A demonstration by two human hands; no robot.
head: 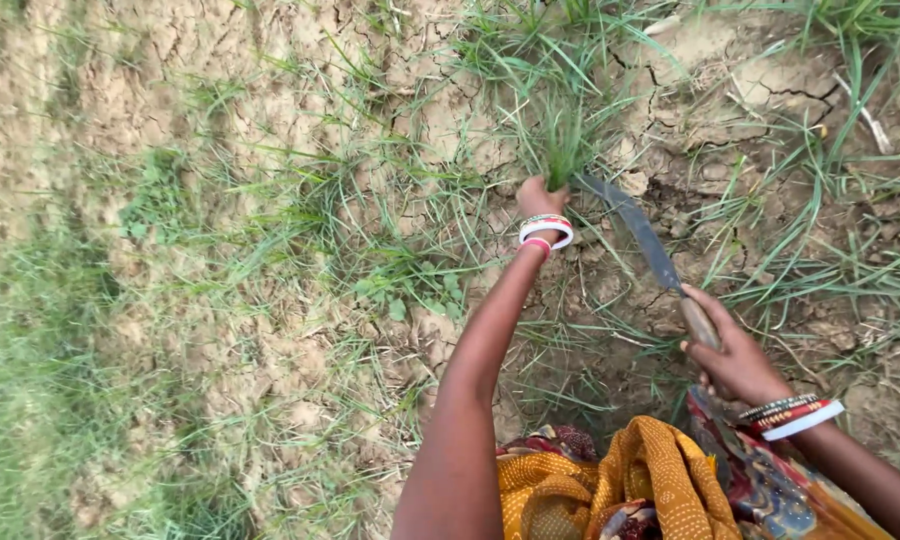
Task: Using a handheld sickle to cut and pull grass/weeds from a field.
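Grass (560,140) stands in a tuft on cracked, dry soil (270,90), and the left hand (540,197) is wrapped around its base, fingers pressed together in a fist on the stems. Bangles (547,231), white, red and pink, ring that wrist.

To the right, the right hand (735,355) grips the wooden handle of a sickle (642,235), fingers curled tight around it. The dark curved blade runs up and left from the handle, and its tip lies just beside the gripped tuft, low near the ground; whether the edge actually touches the stems is hard to tell from this angle. Bangles also sit on the right wrist, red and white with some thin dark ones.

Thin green blades spread around the tuft over the soil, with denser green at the far left. At the bottom edge, orange dotted cloth (650,480) and patterned fabric cover the person's lap between the two arms.
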